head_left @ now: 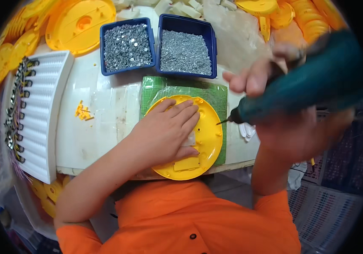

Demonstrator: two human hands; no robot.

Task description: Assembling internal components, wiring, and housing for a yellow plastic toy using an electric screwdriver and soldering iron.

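Note:
A round yellow plastic housing (209, 146) lies on a green mat (151, 86) at the table's near edge. My left hand (168, 131) rests flat on it, fingers stretched toward its far rim and covering part of its left side. Under that palm a small whitish piece (191, 139) shows in part. My right hand (283, 131) is wrapped round a teal electric screwdriver (302, 86), both blurred. The driver's thin bit points left, its tip over or at the housing's right part; whether it touches, I cannot tell.
Two blue bins stand beyond the mat: one with small round metal parts (128, 47), one with screws (185, 51). At left, a white ribbed foam tray (41, 114) carries wired parts. Small yellow pieces (83, 111) lie on the table. Yellow covers (79, 25) are piled at the far left.

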